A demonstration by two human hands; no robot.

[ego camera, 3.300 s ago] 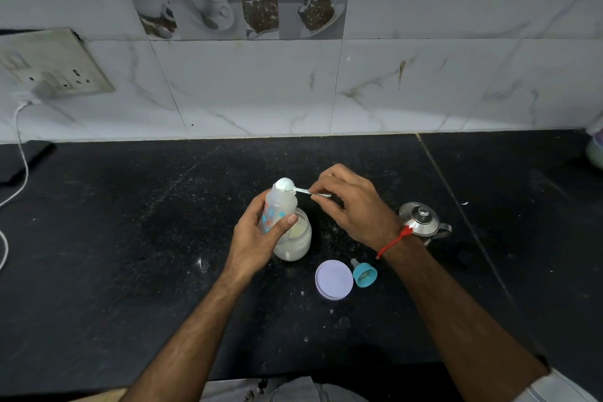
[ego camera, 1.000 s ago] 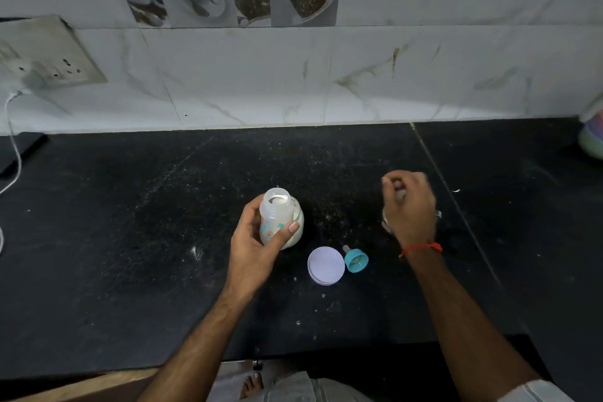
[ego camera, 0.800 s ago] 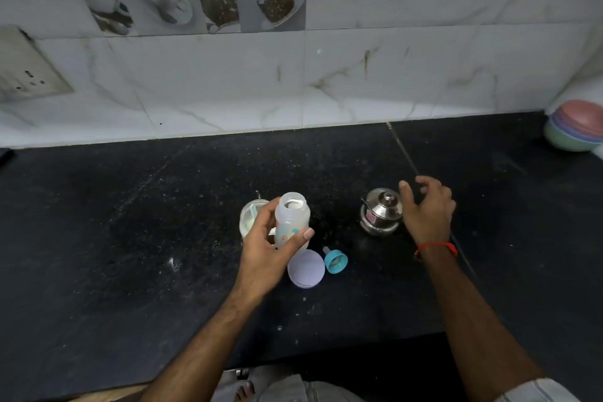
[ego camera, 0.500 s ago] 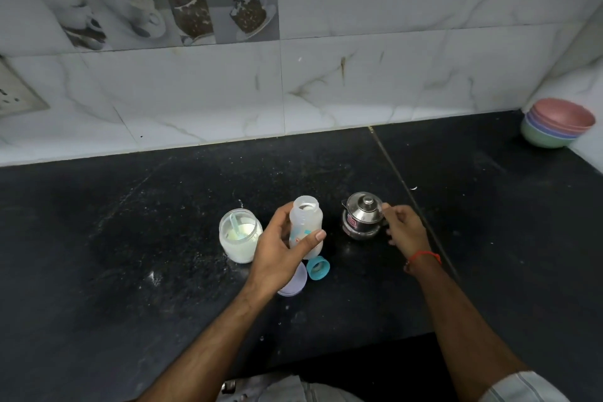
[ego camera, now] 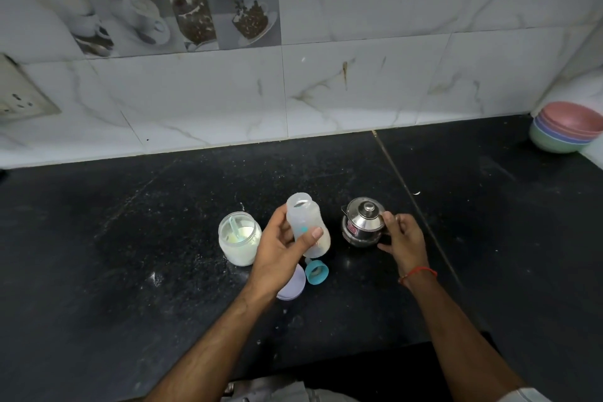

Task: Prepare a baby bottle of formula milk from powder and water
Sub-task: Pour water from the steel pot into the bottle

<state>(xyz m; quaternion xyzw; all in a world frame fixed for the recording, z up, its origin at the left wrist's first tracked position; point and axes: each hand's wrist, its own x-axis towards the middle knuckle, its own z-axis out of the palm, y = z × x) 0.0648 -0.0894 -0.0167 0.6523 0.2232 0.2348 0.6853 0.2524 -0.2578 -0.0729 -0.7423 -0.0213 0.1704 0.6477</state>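
Observation:
My left hand [ego camera: 277, 250] grips an open, translucent baby bottle [ego camera: 306, 225] upright on the black counter [ego camera: 130, 271]. To its left stands an open glass jar of white powder [ego camera: 239, 238] with a small scoop inside. A small steel kettle [ego camera: 362, 225] with a lid sits to the right of the bottle; my right hand [ego camera: 403, 237] grips its handle side. A teal bottle collar with teat [ego camera: 316, 272] lies in front of the bottle, next to the pale lilac jar lid [ego camera: 293, 284], partly hidden by my left wrist.
A stack of pastel bowls [ego camera: 567, 127] stands at the far right corner. A wall socket plate [ego camera: 19, 98] is at the left on the marble-tiled wall. Specks of spilled powder dot the counter around the jar.
The scoop went from above the bottle into the jar. My right hand left it, moved right and took hold of the kettle. The view swung right, bringing the bowls in.

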